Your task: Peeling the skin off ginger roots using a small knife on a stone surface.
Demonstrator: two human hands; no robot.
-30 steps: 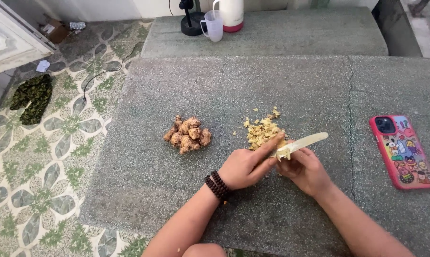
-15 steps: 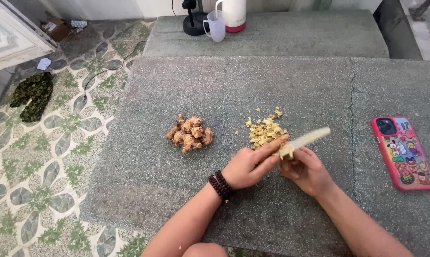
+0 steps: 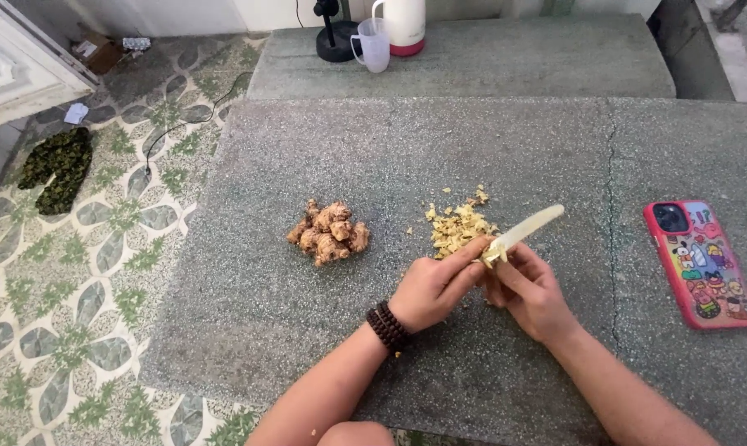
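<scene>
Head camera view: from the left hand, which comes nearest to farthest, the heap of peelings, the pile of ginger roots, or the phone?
1. Heap of peelings, just beyond the left hand.
2. Pile of ginger roots, to its left.
3. Phone, far right.

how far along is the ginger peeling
Done: a heap of yellowish peelings lies on the stone slab. In hand: the left hand holds a piece against the pale knife in the right hand. Left: a pile of unpeeled ginger sits untouched.
</scene>
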